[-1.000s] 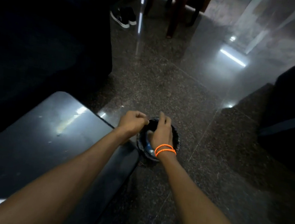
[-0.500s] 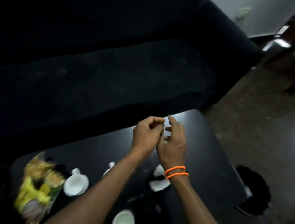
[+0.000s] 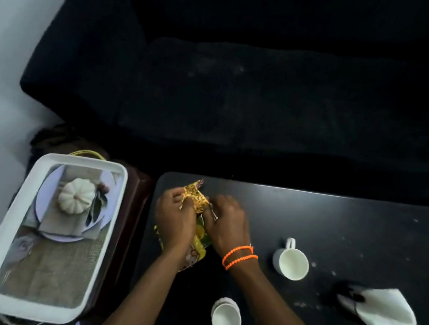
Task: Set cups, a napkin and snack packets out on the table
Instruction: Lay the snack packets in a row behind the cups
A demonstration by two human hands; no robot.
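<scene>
A yellow snack packet (image 3: pixel 196 200) lies at the left end of the black table (image 3: pixel 334 229). My left hand (image 3: pixel 173 219) and my right hand (image 3: pixel 228 222) both grip its upper part, fingers curled into the crinkled foil. Its lower part shows between my wrists. One white cup (image 3: pixel 291 262) stands right of my right wrist, handle pointing away from me. A second white cup (image 3: pixel 226 320) stands near the front edge, handle toward me. A folded white napkin (image 3: pixel 386 313) lies at the right on something dark.
A white tray (image 3: pixel 4 258) with a printed pumpkin picture rests on a dark stand left of the table. A black sofa (image 3: pixel 243 85) runs along the table's far side. A pale wall fills the left edge.
The view has swung left from the floor bin to the table's left end. My hands, empty and together half a second ago, now grip the yellow snack packet.
</scene>
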